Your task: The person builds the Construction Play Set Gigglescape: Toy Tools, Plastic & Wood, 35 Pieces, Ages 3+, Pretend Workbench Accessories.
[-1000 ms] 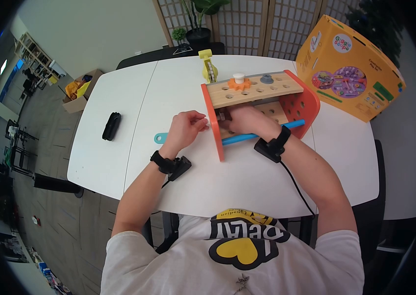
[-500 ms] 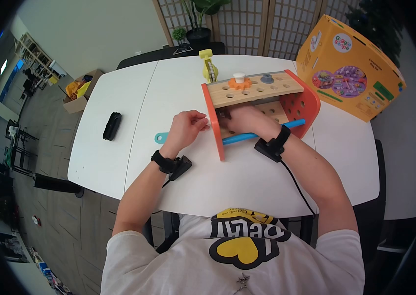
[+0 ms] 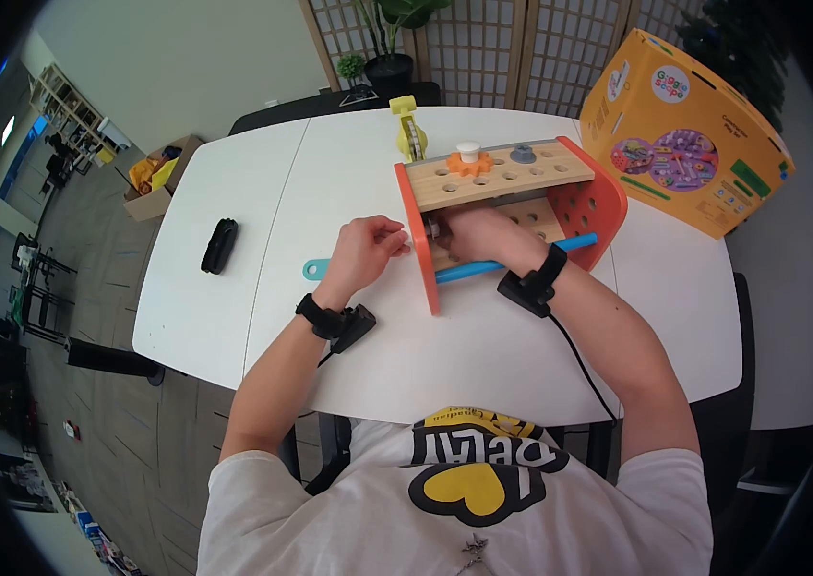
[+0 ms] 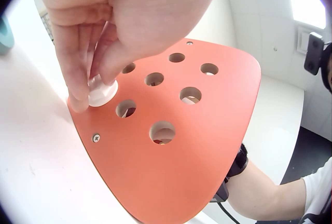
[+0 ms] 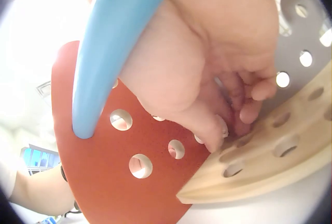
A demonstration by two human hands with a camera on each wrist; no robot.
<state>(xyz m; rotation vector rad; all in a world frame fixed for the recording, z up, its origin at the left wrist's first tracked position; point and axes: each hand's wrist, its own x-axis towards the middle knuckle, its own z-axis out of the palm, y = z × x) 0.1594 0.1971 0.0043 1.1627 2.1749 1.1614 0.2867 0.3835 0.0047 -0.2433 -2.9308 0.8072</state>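
My left hand (image 3: 365,252) is at the outer face of the toy bench's red-orange side panel (image 4: 207,136). In the left wrist view its thumb and fingers pinch a white round piece (image 4: 102,93) set against a hole near the panel's edge. Inside the bench, under the perforated wooden top (image 3: 522,182), my right hand (image 3: 478,233) reaches to the inner face of the same panel. Its fingers curl round a small pale piece (image 5: 223,126) there, mostly hidden by the fingers. The blue bar (image 5: 106,52) crosses in front of that hand.
On the bench top stand an orange gear with a white knob (image 3: 469,161) and a grey piece (image 3: 523,154). A yellow-green toy (image 3: 410,134) lies behind, a teal piece (image 3: 313,270) and a black case (image 3: 219,246) to the left, a yellow box (image 3: 685,134) at the right.
The right hand's fingers have shifted slightly inside the bench, beside the panel. The left hand has stayed in place.
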